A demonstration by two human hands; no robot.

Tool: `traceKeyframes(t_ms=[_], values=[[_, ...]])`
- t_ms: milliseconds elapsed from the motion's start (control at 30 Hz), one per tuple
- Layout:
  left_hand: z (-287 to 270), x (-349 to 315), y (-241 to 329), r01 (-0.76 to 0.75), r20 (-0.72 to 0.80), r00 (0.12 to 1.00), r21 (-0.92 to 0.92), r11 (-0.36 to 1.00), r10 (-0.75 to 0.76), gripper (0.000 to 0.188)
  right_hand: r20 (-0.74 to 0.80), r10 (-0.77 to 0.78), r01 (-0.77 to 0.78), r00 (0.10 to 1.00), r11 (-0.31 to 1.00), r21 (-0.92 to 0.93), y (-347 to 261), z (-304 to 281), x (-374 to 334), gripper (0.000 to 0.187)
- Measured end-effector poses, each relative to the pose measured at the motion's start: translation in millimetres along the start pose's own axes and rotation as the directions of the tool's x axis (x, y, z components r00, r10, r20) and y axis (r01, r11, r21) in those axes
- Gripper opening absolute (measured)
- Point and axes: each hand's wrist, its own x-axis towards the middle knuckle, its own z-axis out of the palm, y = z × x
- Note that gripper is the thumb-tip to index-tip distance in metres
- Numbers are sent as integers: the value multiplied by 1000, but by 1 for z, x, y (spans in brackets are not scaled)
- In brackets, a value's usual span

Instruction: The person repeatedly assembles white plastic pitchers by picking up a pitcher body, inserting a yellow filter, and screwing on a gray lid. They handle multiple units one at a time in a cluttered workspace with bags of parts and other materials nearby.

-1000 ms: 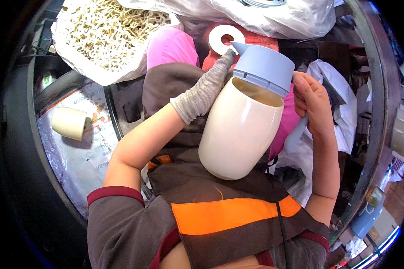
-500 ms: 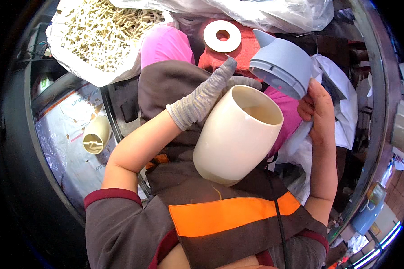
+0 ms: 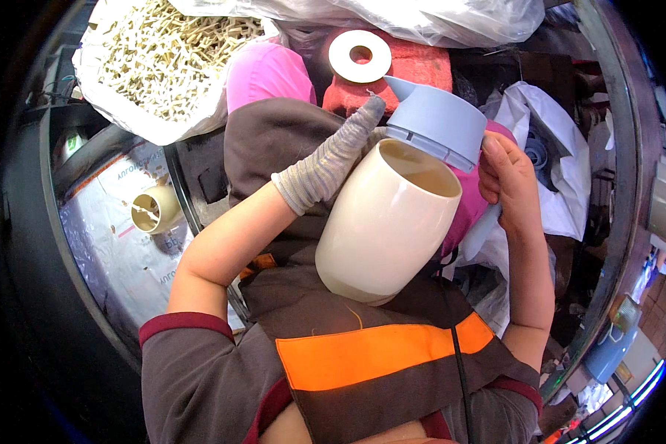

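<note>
A cream, barrel-shaped jug body (image 3: 385, 229) leans on my brown apron, its open top tilted away to the right. My left hand (image 3: 337, 152), in a grey knitted glove, holds it from the far left side; its thumb points up and the other fingers are mostly hidden behind the jug body. My right hand (image 3: 508, 174) is bare and grips a blue-grey spout collar (image 3: 440, 122) at its right side, with a handle (image 3: 481, 233) hanging below the hand. The collar sits right over the far rim of the jug body, its pointed spout to the left; whether they touch I cannot tell.
A white sack of small beige pieces (image 3: 174, 66) stands at the far left. A cream ring (image 3: 340, 55) lies on red cloth (image 3: 429, 70). Left of me, a cream cup-shaped piece (image 3: 163, 207) lies on printed plastic sheeting (image 3: 137, 263). A white bag (image 3: 570, 185) holds blue-grey parts.
My right hand has brought the blue-grey collar down and left, levelling it over the jug body's mouth. The cream piece on the left has shifted slightly farther away and turned.
</note>
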Motion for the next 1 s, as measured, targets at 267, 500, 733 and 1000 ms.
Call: traceKeyframes(t_ms=[267, 500, 733, 1000], values=[[7, -4, -1, -27, 6, 1000, 8, 1000, 27, 72, 8, -42, 42, 999, 999, -24, 19, -2, -1, 31], [11, -3, -3, -5, -37, 999, -33, 999, 4, 66, 1, -37, 37, 999, 999, -30, 30, -5, -4, 31], [7, -4, -1, -8, -1, 1000, -5, 1000, 8, 67, 1, 0, 0, 1000, 999, 46, 18, -5, -5, 31], [5, -5, 0, -26, 8, 1000, -23, 999, 26, 68, -16, 0, 0, 1000, 999, 49, 17, -3, -3, 31]])
